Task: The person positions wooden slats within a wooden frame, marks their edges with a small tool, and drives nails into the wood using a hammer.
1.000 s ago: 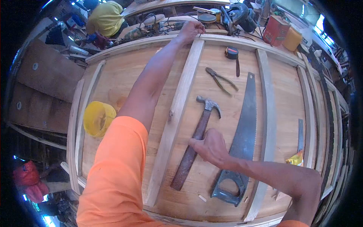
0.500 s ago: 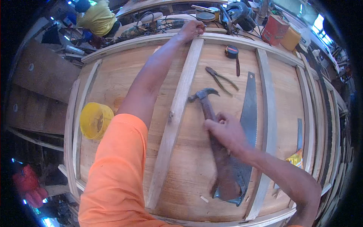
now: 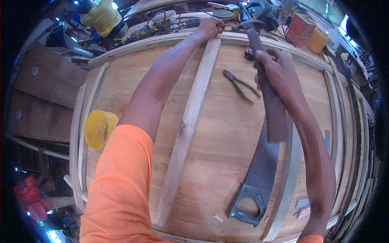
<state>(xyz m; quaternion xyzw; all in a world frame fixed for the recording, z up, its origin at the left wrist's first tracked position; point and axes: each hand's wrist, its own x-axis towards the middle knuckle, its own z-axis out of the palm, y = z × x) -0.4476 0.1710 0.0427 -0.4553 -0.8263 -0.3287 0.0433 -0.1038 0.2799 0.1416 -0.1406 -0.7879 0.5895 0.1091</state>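
Observation:
My right hand [image 3: 278,73] is wrapped round the wooden handle of a claw hammer [image 3: 274,119], raised over the right part of the panel. The hammer's head is up near the far rail [image 3: 170,39], to the right of my left hand [image 3: 210,28]. The fingers of that left hand are pinched together on the far rail, where the middle batten [image 3: 190,109] meets it. What they hold is too small to make out. Pliers [image 3: 239,84] lie on the wooden panel [image 3: 227,133], left of the hammer. Below the hammer rests a handsaw [image 3: 259,170], partly covered by it.
A yellow tub [image 3: 97,131] stands on the left of the panel. A tape measure [image 3: 249,53] is partly hidden behind my right hand. Beyond the far rail are a red box [image 3: 300,30], a power tool [image 3: 261,11] and cables. A person in a yellow shirt [image 3: 102,18] is at the far left.
My right hand has lifted the hammer from above the saw, up and away toward the far rail. My left hand stays pinched at almost the same spot.

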